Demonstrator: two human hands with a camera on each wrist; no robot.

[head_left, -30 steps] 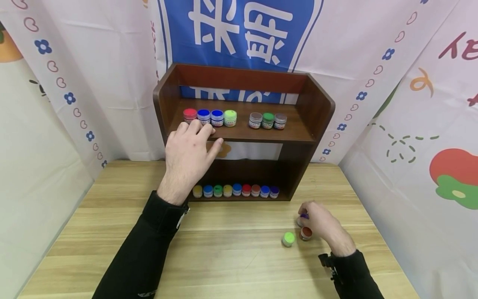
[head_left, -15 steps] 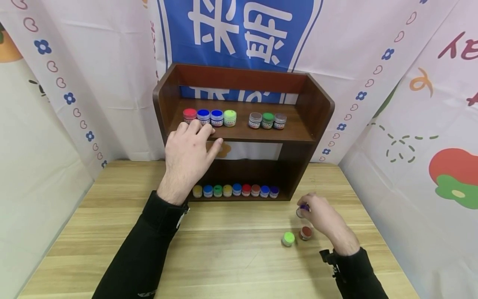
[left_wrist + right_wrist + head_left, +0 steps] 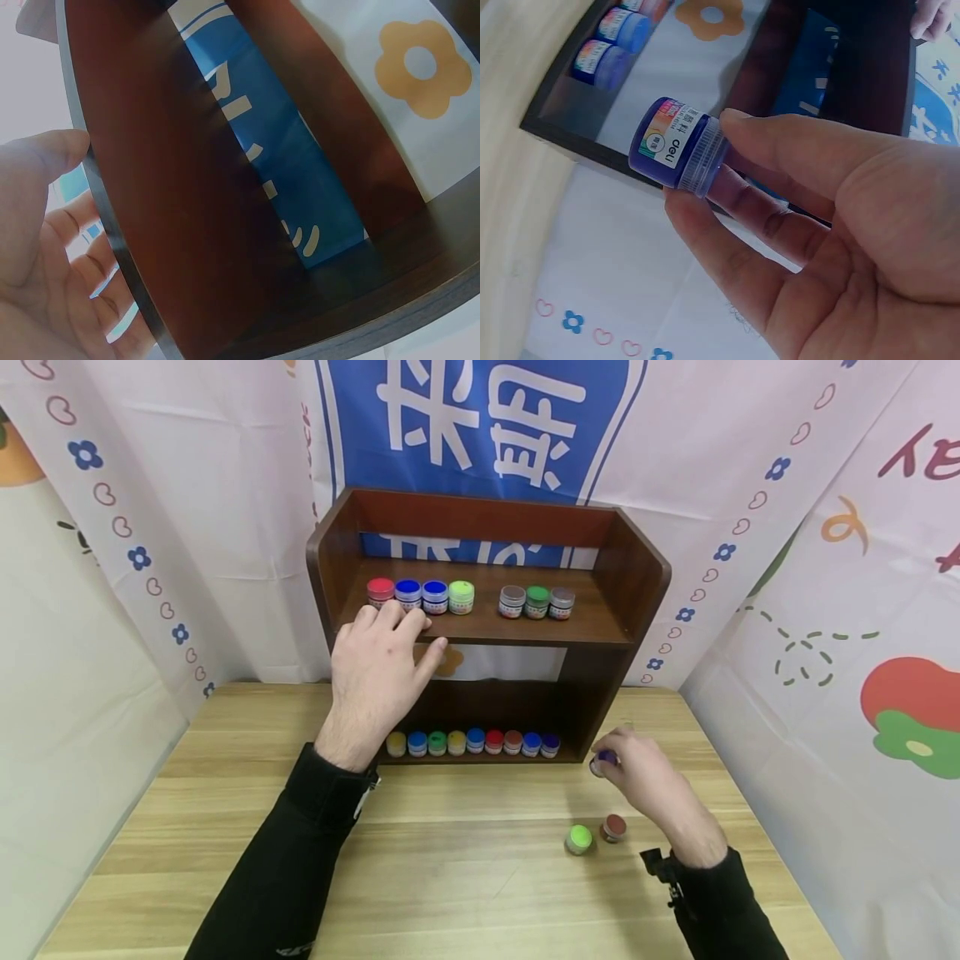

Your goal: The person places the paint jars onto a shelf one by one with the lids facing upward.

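My right hand (image 3: 654, 783) pinches a small purple paint jar (image 3: 676, 144) between thumb and fingers, above the table at the lower right corner of the dark brown wooden shelf (image 3: 495, 639). In the right wrist view the jar lies tilted, its printed label facing the camera. My left hand (image 3: 375, 681) holds the front edge of the upper board, fingers over the top and thumb below. Its fingertips are right in front of the red-lidded jar (image 3: 381, 588) and partly hide it. On the table, below the right hand, stand a light green jar (image 3: 578, 839) and a brown jar (image 3: 613, 827).
Several jars line the lower board, ending at the right with a dark purple jar (image 3: 551, 746). On the upper board, a gap separates the light green-lidded jar (image 3: 462, 597) from a grey-lidded jar (image 3: 512, 601). Printed cloth (image 3: 247, 527) hangs behind and on both sides.
My right hand has lifted the purple jar from beside the brown one and carried it away from me, toward the shelf's lower right corner. The left hand has stayed still.
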